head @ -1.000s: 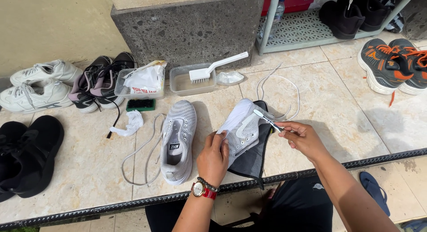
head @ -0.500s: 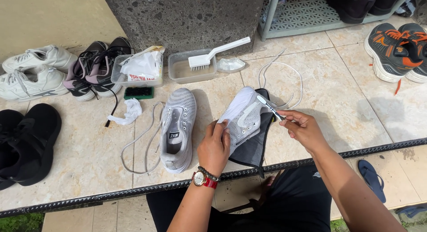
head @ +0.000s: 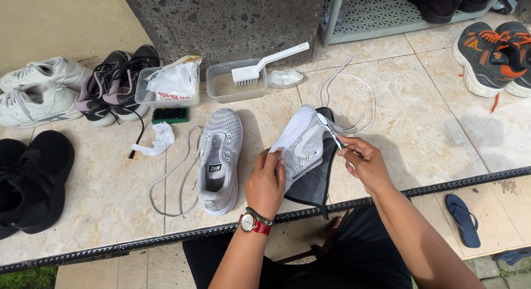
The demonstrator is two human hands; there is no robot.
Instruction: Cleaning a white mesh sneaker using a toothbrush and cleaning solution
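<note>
**Brushing a grey shoe**

We grip a grey shoe [head: 301, 145] in our left hand [head: 266, 182], tilted over a dark cloth [head: 312, 184] on the tiled tabletop [head: 409, 123]. Our right hand [head: 366, 164] pinches a toothbrush [head: 331, 131] whose head touches the shoe. Its mate [head: 219, 159] lies just left, laces [head: 171, 175] loose beside it.

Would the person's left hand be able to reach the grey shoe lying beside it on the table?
Probably yes: the grey shoe lies just beside the left hand with nothing between, though that hand now holds the white shoe.
</note>
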